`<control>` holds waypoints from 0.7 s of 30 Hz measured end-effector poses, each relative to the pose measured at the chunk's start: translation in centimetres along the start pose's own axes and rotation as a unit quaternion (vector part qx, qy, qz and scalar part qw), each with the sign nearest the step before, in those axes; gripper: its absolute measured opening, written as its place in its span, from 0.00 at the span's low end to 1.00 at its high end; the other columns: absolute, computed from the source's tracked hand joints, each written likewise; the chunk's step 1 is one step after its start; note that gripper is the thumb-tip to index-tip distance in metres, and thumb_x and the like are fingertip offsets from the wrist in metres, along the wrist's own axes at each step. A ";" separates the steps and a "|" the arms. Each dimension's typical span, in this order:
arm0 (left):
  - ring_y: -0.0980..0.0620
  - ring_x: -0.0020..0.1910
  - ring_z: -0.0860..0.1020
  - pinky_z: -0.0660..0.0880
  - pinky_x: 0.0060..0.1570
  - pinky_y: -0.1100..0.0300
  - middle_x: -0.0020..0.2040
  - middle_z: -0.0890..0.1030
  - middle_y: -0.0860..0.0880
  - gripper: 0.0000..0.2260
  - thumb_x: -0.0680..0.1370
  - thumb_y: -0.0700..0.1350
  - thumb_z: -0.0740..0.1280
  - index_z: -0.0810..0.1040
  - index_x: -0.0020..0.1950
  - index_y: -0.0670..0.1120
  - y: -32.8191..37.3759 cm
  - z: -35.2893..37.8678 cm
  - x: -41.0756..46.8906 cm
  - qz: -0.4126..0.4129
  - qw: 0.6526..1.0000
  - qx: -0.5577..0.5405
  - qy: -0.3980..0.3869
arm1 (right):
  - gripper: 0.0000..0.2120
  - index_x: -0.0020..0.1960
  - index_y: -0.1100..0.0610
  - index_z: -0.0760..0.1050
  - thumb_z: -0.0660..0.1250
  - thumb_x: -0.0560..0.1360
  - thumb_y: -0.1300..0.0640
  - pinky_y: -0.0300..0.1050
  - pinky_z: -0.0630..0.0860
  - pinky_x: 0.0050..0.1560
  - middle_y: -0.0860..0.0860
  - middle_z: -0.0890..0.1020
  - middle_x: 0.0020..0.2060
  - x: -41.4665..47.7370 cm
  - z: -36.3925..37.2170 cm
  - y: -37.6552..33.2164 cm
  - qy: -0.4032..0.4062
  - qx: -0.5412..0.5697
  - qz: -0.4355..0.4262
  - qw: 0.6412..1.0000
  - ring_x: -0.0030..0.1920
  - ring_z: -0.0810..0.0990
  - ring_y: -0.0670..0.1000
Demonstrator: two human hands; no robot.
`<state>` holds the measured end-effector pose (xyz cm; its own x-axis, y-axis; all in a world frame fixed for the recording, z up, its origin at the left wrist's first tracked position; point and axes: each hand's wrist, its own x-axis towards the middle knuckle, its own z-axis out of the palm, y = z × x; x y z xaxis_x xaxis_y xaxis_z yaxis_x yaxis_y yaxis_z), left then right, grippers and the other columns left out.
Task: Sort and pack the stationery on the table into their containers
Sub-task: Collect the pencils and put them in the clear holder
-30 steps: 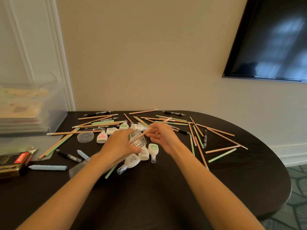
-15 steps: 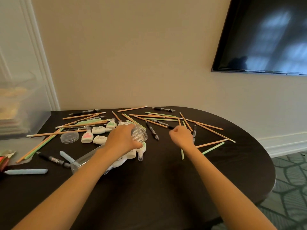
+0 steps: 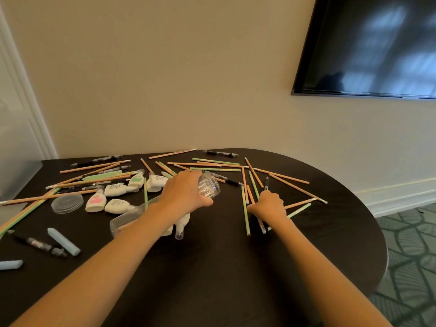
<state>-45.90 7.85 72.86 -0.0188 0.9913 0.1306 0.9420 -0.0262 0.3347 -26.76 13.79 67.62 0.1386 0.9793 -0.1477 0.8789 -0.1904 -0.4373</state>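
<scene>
My left hand (image 3: 186,192) grips a clear plastic jar (image 3: 209,188), held tilted with its mouth toward the right, above the dark table (image 3: 212,267). My right hand (image 3: 267,206) curls round a few orange and green pencils (image 3: 246,208) lying on the table right of the jar. Many more orange and green pencils (image 3: 212,164) lie scattered across the back of the table. White correction-tape dispensers (image 3: 118,190) lie to the left, some partly hidden under my left forearm.
The jar's clear round lid (image 3: 67,203) lies at the left. A clear rectangular container (image 3: 127,220) sits under my left forearm. Black pens (image 3: 37,243) and pale blue chalk-like sticks (image 3: 63,241) lie at front left. A screen (image 3: 368,46) hangs on the wall.
My right hand has moved right from the jar and come down onto pencils on the table, closing round them. My left hand keeps hold of the jar. The view has shifted right.
</scene>
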 end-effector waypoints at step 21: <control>0.49 0.61 0.72 0.72 0.58 0.55 0.63 0.74 0.48 0.32 0.70 0.56 0.71 0.65 0.70 0.48 -1.6 0.3 4.2 -0.009 0.999 0.043 -0.005 | 0.15 0.57 0.65 0.72 0.66 0.75 0.57 0.41 0.76 0.43 0.57 0.78 0.46 7.3 -0.3 -2.8 0.025 0.035 -0.019 0.999 0.43 0.78 0.52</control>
<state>-47.35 12.13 72.62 -0.0321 0.9928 0.1155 0.9671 0.0016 0.2546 -28.07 21.50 68.08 0.1297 0.9878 -0.0864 0.8501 -0.1556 -0.5031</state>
